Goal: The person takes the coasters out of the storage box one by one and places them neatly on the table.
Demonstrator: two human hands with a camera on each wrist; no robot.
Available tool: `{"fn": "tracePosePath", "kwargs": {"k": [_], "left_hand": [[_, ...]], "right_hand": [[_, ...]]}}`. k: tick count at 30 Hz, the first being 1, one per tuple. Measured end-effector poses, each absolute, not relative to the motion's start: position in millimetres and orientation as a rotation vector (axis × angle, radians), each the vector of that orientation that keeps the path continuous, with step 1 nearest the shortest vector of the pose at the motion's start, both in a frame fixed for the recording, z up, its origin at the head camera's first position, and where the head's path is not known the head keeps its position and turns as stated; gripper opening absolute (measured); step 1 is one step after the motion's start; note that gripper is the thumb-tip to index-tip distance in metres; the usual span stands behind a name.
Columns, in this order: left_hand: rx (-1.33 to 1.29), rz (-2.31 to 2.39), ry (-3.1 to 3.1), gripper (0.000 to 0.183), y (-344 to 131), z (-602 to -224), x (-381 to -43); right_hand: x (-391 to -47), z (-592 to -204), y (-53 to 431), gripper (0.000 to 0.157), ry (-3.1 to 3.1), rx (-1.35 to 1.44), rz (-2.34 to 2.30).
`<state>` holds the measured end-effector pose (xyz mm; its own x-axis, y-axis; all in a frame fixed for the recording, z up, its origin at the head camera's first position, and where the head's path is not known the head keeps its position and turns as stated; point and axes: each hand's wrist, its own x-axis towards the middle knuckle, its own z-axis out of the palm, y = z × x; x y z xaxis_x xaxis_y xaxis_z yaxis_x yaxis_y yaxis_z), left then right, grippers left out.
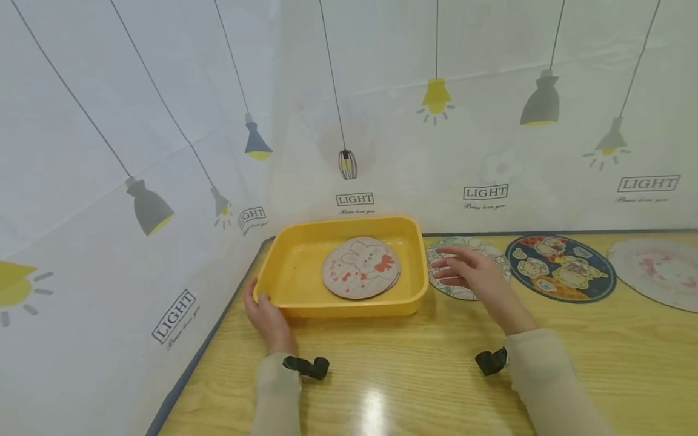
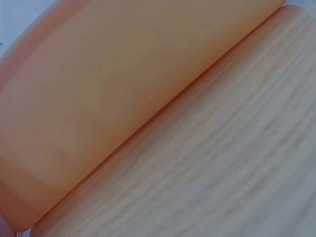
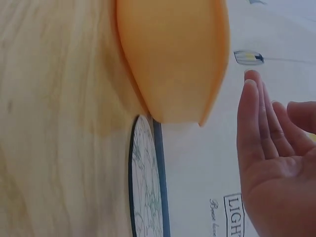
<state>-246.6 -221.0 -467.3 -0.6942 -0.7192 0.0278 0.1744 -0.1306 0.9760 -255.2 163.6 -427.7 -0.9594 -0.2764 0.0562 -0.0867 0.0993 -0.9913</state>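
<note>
A yellow plastic tray (image 1: 349,309) stands on the wooden table against the back sheet. My left hand (image 1: 268,322) grips its front left corner, thumb at the rim and fingers along the left side. Inside the tray lie round pink mats, stacked, the top one a mat with a rabbit and red bow (image 1: 360,268). To the right of the tray, my right hand (image 1: 480,281) is raised with fingers extended and holds nothing. It overlaps a round mat with green line drawings (image 1: 463,292) in the head view. The left wrist view shows the tray's outer wall (image 2: 123,74) close up.
Farther right lie a dark blue round mat with cartoon figures (image 1: 567,269) and a pale pink round mat (image 1: 662,272). A white sheet printed with lamps (image 1: 392,139) rises behind the table and along its left side.
</note>
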Motion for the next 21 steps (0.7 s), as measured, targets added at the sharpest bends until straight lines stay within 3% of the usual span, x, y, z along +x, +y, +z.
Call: {"fn": "tracePosePath", "kwargs": {"k": [8,21], "left_hand": [[0.610,-1.885,-1.511,0.048,-221,-470,-250],[0.621,-1.857,-1.526,0.049,-221,-472,-251]], "right_hand": [[-252,-430,138,0.044,2.155,-0.488,-1.993],[-239,-424,111,0.037,2.435,-0.580,-1.638]]}}
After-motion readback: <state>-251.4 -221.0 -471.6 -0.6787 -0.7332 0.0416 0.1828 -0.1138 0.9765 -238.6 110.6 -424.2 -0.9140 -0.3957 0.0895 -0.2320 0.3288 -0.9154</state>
